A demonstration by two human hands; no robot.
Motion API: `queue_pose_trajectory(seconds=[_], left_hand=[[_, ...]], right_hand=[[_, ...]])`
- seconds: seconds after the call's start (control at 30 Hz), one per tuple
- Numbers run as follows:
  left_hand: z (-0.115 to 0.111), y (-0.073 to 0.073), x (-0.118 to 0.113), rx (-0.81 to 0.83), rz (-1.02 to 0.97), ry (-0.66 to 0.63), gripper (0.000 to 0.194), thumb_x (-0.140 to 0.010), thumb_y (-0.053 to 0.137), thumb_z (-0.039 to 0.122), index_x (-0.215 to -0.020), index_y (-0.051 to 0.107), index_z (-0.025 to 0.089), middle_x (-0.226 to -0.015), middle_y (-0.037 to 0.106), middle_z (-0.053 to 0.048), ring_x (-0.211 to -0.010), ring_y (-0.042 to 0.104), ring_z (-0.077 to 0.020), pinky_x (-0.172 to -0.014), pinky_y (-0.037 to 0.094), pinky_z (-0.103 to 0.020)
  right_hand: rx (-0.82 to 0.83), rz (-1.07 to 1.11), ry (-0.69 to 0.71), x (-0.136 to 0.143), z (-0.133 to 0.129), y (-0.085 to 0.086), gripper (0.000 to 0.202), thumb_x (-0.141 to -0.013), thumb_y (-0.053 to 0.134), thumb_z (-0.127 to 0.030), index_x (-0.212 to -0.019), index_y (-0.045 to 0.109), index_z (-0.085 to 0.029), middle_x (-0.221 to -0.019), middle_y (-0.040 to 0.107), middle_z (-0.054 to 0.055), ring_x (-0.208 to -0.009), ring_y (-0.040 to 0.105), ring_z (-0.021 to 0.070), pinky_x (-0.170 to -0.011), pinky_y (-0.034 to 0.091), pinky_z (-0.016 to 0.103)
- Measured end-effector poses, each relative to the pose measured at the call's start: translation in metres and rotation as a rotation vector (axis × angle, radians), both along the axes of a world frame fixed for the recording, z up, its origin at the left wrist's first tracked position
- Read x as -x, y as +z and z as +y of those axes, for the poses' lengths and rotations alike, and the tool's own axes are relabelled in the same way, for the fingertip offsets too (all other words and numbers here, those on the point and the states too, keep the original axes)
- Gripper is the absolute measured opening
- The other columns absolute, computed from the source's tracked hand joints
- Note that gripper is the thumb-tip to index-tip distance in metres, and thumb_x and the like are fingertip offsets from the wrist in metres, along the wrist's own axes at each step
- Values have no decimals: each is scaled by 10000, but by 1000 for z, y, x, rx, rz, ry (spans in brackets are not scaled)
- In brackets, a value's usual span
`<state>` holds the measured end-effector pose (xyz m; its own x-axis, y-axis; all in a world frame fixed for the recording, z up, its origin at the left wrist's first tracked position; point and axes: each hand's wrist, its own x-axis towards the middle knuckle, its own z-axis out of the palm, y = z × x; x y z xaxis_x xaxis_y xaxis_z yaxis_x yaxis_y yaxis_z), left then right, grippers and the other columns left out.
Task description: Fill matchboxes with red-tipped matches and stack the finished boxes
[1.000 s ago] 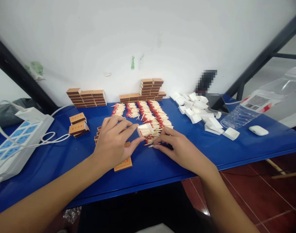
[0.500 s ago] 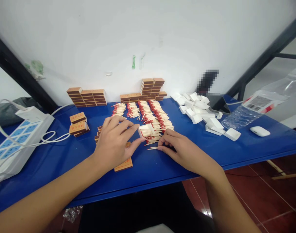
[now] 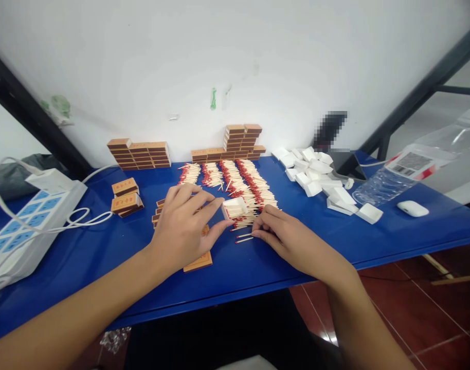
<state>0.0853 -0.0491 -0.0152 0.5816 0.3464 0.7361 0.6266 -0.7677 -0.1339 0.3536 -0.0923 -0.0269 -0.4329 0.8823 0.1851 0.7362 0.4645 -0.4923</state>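
Note:
My left hand (image 3: 183,221) grips a white matchbox tray (image 3: 235,208) between thumb and forefinger. Some red-tipped matches lie inside the tray, which is tilted toward me. My right hand (image 3: 271,228) is pinched at the blue table top, just right of the tray. At its fingertips is the end of a match (image 3: 243,235), and a second loose match (image 3: 244,240) lies alongside, nearer to me. Behind both hands spread rows of matches (image 3: 254,180), their red heads mostly to the left. Partly hidden by my left hand are closed matchboxes (image 3: 198,262).
Stacked matchboxes (image 3: 139,155) stand against the wall, with another stack (image 3: 242,141) further right. A pile of white trays (image 3: 312,169) lies at right, near a plastic bottle (image 3: 393,177) and a white earphone case (image 3: 413,208). At left sits a power strip (image 3: 34,226) with cables.
The two loose matches at my right fingertips have come apart, the nearer one now separate. My left hand and the tray have barely shifted.

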Motion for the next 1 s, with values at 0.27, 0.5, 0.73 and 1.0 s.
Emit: queue_pose_trajectory(seconds=[0.27,0.5,0.73,1.0], left_hand=[[0,-1,0,-20,2,-5,255,-985,770,381,-1097,752,153,-972,789,-101,-967,646,-300,-835,495,-484],[2,-3,1,-1,1,2,242,-985,775,377,-1116,756,174,-995,796,-96,-994,657,-295,-849,492,-474],[2,-3,1,-3,-2,-2,262,-987,775,381,-1126,748,160,-996,790,-96,-1009,656,-303,-865,499,-481],[2,-2,0,-13,10,-13,265,-978,783,372,-1113,750,147,-984,783,-95,-991,656,-302,-860,492,-477]], right_hand=[[-18,29,26,4,0,0,214,-1114,519,-193,-1037,716,-226,-1050,654,69,-985,668,221,-890,541,358],[-108,59,37,6,1,-5,306,-1126,514,-256,-1256,790,-268,-1032,649,79,-965,689,227,-877,576,373],[-96,37,44,6,1,-3,216,-1099,572,-243,-1112,787,-245,-1067,672,84,-1008,690,238,-905,573,389],[1,40,39,4,-3,4,110,-1074,657,-286,-1044,753,-242,-1073,677,59,-1006,680,225,-897,542,360]])
